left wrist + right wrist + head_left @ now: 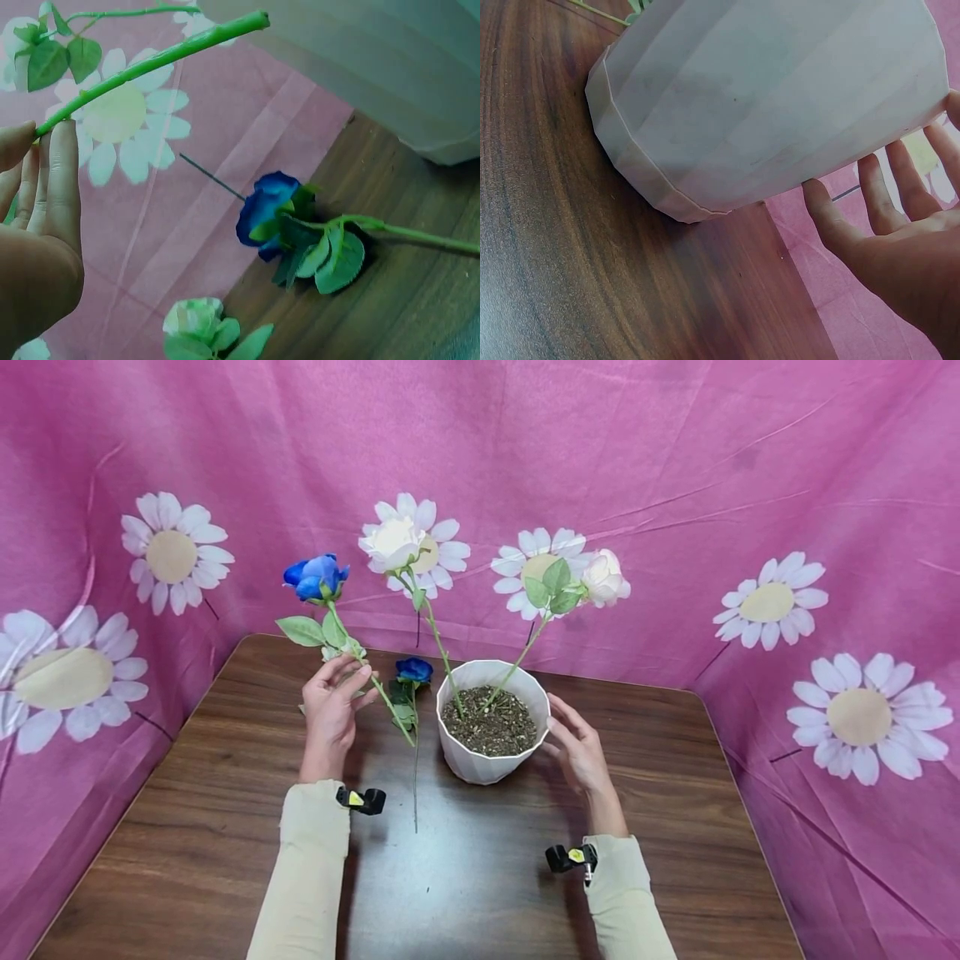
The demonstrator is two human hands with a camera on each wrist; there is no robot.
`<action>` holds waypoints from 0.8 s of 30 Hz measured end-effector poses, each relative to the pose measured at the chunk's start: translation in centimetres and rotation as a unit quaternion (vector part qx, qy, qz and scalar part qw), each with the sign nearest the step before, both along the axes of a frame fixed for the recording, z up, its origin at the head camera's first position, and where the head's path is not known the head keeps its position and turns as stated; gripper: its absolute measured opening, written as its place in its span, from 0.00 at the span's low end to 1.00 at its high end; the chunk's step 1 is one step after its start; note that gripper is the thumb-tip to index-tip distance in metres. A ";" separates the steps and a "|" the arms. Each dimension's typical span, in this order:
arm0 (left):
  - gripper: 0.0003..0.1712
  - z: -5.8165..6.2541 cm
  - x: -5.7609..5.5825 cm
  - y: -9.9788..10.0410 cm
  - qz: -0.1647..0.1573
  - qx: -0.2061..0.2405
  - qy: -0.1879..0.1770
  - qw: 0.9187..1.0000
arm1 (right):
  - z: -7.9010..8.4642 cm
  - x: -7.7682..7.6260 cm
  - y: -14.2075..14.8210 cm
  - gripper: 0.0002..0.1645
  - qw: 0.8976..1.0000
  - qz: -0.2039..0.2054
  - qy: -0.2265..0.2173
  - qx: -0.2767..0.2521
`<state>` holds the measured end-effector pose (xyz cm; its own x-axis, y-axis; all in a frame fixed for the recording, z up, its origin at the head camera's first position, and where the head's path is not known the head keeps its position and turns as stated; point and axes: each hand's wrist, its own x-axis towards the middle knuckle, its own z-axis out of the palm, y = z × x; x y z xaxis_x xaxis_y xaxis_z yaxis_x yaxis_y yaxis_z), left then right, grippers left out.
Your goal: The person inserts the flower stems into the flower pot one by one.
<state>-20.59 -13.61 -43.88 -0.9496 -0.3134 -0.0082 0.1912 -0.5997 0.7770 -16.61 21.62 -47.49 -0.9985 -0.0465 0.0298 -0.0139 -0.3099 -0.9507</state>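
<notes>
My left hand (330, 714) pinches the green stem (157, 67) of a blue rose (317, 578), thumb against fingertips. The bloom points up and the cut stem end slants down to the right, left of the white faceted pot (480, 767). Dark soil (491, 735) fills the pot, and two roses stand in it: a white one (393, 543) leaning left and a pale pink one (606, 578) leaning right. My right hand (583, 758) rests its spread fingertips on the pot's right side, near the rim.
Another blue rose (414, 671) lies on the brown wooden table (660, 827), its long stem towards me. A pale rose (193, 319) lies behind my left hand, mostly hidden in the head view. Pink cloth (480, 427) with daisies surrounds the table's back and sides.
</notes>
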 end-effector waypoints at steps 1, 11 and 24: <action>0.15 0.2 0.0 0.2 0.001 0.001 0.002 1.000 | 0.0 0.0 0.0 0.32 1.000 0.000 -0.001 0.000; 0.13 2.1 0.0 2.3 0.011 0.008 0.040 0.999 | 0.0 0.0 0.0 0.31 1.000 -0.002 -0.007 0.002; 0.16 3.4 -0.2 4.7 0.000 0.006 0.100 0.995 | 0.0 0.0 0.0 0.32 1.000 -0.004 -0.013 0.009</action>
<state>-20.79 -8.88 -40.44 -0.9327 -0.3148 0.1762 0.3409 -0.6091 0.7160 -16.61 21.66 -47.53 -0.9992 -0.0395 0.0023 0.0094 -0.2936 -0.9559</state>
